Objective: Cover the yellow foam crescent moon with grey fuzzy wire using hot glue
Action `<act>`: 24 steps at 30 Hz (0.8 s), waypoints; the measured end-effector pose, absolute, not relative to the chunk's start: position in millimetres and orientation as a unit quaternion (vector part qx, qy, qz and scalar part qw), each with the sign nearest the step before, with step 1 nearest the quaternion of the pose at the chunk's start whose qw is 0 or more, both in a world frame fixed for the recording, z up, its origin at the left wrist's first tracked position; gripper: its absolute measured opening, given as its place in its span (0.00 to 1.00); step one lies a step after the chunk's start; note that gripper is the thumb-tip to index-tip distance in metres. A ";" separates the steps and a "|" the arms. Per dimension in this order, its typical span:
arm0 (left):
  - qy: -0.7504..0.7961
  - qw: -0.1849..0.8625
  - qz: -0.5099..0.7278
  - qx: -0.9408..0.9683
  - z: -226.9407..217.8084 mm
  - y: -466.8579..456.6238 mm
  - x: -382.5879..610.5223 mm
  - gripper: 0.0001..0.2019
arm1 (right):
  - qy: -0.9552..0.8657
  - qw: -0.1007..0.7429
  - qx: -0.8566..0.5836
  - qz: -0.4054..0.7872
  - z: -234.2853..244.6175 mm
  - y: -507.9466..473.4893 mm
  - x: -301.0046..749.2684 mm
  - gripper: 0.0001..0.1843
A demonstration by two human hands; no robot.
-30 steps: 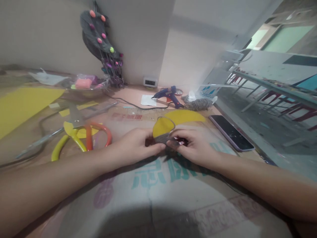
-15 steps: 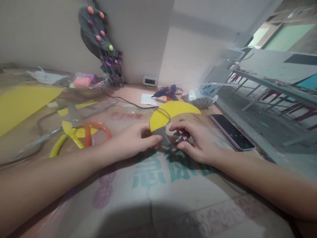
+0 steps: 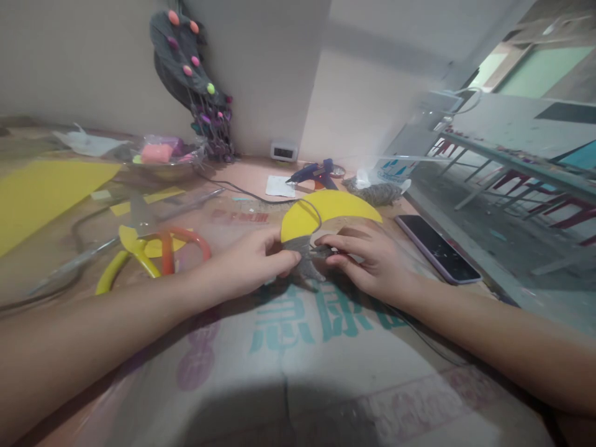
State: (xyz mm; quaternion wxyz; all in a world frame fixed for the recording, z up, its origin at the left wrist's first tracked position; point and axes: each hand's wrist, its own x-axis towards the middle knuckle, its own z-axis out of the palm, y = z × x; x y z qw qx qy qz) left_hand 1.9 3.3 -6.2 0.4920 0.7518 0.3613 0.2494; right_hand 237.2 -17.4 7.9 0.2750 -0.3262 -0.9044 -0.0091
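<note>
My left hand and my right hand meet at the middle of the table, fingers pinched on a small grey piece with a thin wire loop rising from it. Behind the loop lies a yellow paper half-disc. Both hands rest on a white woven sack with teal lettering. Exactly what the right fingers pinch is too small to make out.
Orange and yellow-handled scissors lie left of my hands. A blue glue gun, a phone, a yellow sheet, a bag of coloured bits and a dark beaded decoration surround them. The table's right edge is near the phone.
The hands shifted slightly away from me with the grey piece. The right fingers moved from covering a small dark-red bit to pinching the grey piece's right end.
</note>
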 end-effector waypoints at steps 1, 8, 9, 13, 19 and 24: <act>0.362 0.491 0.249 0.752 -6.8 3.6 1.6 0.05 | -0.904 0.273 -0.328 -0.011 7.7 -17.4 237.1 0.10; 0.358 0.493 0.247 0.754 -6.1 3.7 1.5 0.05 | -0.904 0.279 -0.323 -0.021 6.7 -16.3 237.1 0.09; 0.357 0.494 0.246 0.754 -5.4 3.3 1.7 0.05 | -0.905 0.279 -0.322 -0.021 6.7 -16.2 237.1 0.09; 0.355 0.495 0.244 0.755 -3.9 2.7 2.3 0.05 | -0.906 0.279 -0.319 -0.021 7.0 -16.1 236.6 0.10; 0.357 0.491 0.245 0.756 -2.9 3.0 3.0 0.06 | -0.907 0.277 -0.316 -0.026 7.2 -16.3 235.9 0.09; 0.359 0.503 0.237 0.749 -1.2 2.3 3.5 0.06 | -0.909 0.281 -0.308 -0.017 6.8 -15.6 235.6 0.09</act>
